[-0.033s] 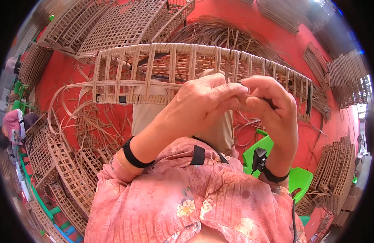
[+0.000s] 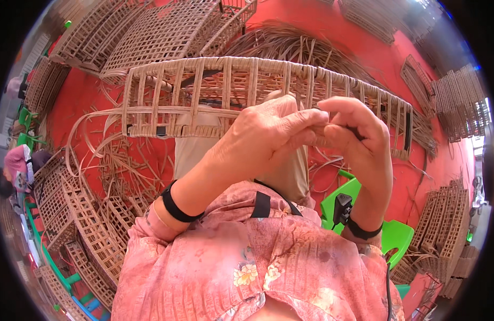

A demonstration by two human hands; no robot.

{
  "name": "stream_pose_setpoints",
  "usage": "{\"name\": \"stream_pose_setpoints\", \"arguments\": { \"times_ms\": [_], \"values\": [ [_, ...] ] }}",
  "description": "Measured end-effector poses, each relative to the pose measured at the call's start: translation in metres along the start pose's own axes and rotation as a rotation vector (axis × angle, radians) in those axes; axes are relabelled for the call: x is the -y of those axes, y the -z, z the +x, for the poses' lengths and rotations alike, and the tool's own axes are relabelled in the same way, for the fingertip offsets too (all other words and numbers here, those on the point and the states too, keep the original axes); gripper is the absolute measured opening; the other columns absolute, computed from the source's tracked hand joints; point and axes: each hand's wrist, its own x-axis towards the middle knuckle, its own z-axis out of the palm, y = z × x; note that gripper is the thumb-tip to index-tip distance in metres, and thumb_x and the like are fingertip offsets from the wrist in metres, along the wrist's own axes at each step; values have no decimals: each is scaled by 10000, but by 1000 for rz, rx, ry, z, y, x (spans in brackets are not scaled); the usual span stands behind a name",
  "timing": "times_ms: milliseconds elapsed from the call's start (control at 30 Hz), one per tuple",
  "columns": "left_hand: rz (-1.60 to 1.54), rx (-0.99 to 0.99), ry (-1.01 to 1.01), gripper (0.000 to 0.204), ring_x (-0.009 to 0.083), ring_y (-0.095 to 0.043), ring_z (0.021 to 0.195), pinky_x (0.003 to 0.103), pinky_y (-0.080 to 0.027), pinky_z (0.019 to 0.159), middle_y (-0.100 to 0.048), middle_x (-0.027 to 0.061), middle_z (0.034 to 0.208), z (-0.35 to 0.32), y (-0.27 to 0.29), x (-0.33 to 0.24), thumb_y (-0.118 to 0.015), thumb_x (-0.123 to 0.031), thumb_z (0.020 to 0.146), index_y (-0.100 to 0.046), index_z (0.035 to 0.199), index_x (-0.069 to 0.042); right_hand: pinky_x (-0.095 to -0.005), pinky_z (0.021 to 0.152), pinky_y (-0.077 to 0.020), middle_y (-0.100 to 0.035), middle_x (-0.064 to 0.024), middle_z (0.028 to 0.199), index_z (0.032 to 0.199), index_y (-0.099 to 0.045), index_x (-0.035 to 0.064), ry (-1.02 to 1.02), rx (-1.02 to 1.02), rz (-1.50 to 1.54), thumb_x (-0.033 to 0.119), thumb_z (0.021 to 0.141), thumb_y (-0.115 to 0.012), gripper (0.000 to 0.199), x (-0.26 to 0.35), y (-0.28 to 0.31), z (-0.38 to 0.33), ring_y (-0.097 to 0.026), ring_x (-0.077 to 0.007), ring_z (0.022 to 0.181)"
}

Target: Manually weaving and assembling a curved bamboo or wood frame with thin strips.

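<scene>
A long wicker basket frame (image 2: pixel 215 65), open-latticed and wrapped along its rim, lies crosswise over my knees. A pale flat wicker strip (image 2: pixel 169 110) passes through its near-side uprights and trails off in loops to the left. Over the near side, my left hand (image 2: pixel 268 128) is closed, its thumb and forefinger pinched where the strip leads in. Opposite it, my right hand (image 2: pixel 359 131) has curled fingers, thumb and fingertips meeting those of the left. Between them the strip's end is mostly hidden by the fingers.
Woven panels (image 2: pixel 156 32) are stacked at the far left, with more baskets (image 2: pixel 92 214) at the near left. A heap of loose strips (image 2: pixel 290 45) lies beyond the frame. A green plastic stool (image 2: pixel 397 241) stands by my right arm. Another person (image 2: pixel 17 160) sits at the far left edge.
My right hand has shifted up very slightly, its fingertips still against the left hand. The basket frame has stayed in place.
</scene>
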Motion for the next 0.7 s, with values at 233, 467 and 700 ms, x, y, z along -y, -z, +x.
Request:
{"name": "stream_pose_setpoints", "arguments": {
  "times_ms": [233, 467, 700],
  "values": [
    [415, -159, 45, 306, 253, -575, 701, 370, -478, 623, -544, 98, 773, 1, -6, -7, -690, -69, 874, -690, 1180, -65, -222, 552, -436, -604, 3, 754, 1167, -646, 13, -179, -133, 68, 56, 939, -626, 233, -13, -5, 13, -536, -57, 602],
    [308, -262, 264, 207, 275, -588, 698, 371, -489, 665, -586, 121, 791, 7, -7, -6, -667, -30, 877, -723, 1077, -26, -250, 553, -470, -651, -52, 783, 1173, -637, -3, -129, -162, -42, 69, 954, -595, 234, -25, -8, 19, -587, -80, 597],
    [275, -153, 286, 223, 292, -669, 875, 366, -503, 822, -695, 142, 926, 11, -11, -5, -623, -18, 850, -733, 1044, -29, -339, 698, -538, -717, -170, 925, 1206, -605, -28, -129, -176, -188, 64, 952, -554, 275, -15, -9, 25, -691, -217, 762]
  ]
}}
